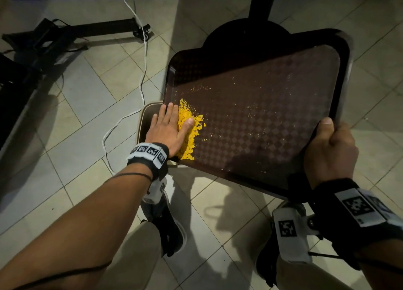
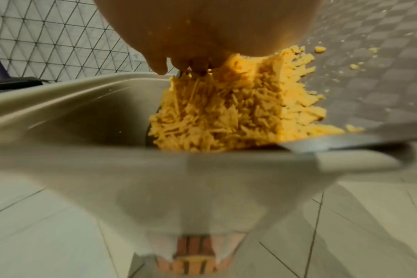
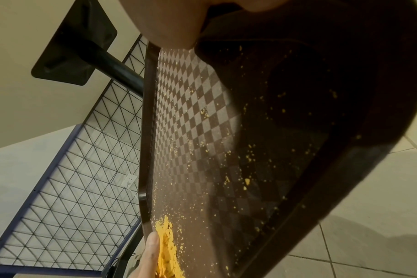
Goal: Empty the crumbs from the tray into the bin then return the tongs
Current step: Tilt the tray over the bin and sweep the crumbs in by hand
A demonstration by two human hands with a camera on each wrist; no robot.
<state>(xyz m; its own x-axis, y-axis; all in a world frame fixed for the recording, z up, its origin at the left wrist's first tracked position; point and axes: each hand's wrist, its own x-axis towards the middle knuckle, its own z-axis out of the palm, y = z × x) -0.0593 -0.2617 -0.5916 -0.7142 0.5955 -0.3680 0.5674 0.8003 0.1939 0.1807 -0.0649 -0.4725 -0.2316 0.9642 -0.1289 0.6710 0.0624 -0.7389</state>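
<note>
A dark brown checkered tray [image 1: 272, 124] is held tilted over the floor, its lower left corner above a beige bin [image 1: 146, 119]. My right hand [image 1: 329, 150] grips the tray's near right edge, thumb on top. My left hand [image 1: 170, 128] lies flat with straight fingers on a pile of yellow crumbs [image 1: 189, 132] at the tray's left edge. In the left wrist view the crumbs [image 2: 228, 111] hang at the tray lip over the bin [image 2: 71, 105]. The right wrist view shows the tray [image 3: 202, 131] with scattered crumbs [image 3: 167, 242] near my left fingers [image 3: 150, 250]. No tongs are in view.
A black table pedestal [image 1: 246, 32] stands behind the tray. A white cable [image 1: 142, 67] runs across the tiled floor. Black stand legs [image 1: 65, 34] lie at the left. A wire mesh fence [image 3: 71, 206] borders the back. My shoes [image 1: 172, 228] stand below the tray.
</note>
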